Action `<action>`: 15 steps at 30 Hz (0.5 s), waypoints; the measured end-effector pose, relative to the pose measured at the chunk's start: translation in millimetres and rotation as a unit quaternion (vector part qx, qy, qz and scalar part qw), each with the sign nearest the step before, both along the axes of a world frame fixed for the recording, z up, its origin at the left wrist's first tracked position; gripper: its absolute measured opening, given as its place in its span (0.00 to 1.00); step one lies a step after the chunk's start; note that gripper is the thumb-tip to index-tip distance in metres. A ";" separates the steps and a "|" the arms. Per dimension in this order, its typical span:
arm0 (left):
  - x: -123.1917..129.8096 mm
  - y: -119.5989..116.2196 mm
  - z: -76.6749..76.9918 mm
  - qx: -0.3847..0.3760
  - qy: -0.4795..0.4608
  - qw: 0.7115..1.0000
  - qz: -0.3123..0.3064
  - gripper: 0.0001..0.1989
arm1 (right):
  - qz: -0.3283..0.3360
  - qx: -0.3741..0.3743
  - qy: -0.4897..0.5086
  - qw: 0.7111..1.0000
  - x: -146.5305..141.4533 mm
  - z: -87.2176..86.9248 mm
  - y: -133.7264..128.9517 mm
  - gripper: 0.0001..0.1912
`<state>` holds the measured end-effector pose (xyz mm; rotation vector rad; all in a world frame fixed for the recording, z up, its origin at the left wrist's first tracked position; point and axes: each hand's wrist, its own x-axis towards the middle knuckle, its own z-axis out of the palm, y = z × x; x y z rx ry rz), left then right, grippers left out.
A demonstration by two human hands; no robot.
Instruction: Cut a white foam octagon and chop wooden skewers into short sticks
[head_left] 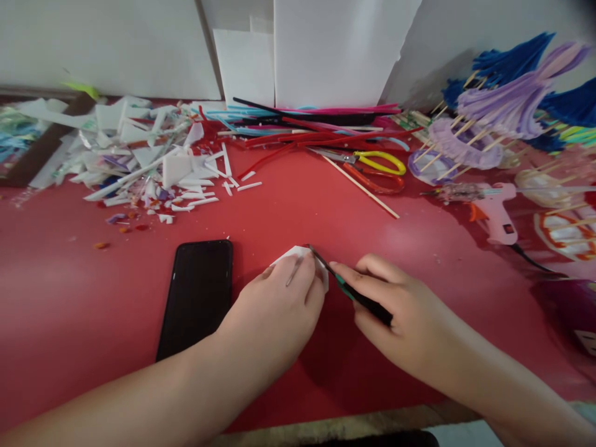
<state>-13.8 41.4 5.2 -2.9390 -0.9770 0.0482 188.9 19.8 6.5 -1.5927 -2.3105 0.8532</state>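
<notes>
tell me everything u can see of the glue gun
The glue gun lies on its side on the red table, right of the scissors, nose pointing left. Its body looks like pale pink plastic, with an orange trigger, a small dark-red switch on the handle and a black cord below. The right hand isn't touching it.

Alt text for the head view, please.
The left hand holds a small white piece on a red table while the right hand holds a black-and-green cutter at its edge. A black phone lies left; white scraps, scissors and a pink glue gun lie beyond.
</notes>
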 end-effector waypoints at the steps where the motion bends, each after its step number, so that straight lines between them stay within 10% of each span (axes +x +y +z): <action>1: 0.2 0.1 0.5 0.000 0.001 1.000 0.002 0.22 | -0.003 -0.003 -0.004 1.000 0.9 0.0 -2.4 0.29; 15: 0.3 -0.8 2.8 -0.012 0.010 1.000 0.008 0.21 | 0.004 -0.020 -0.028 0.999 17.0 2.5 -34.7 0.28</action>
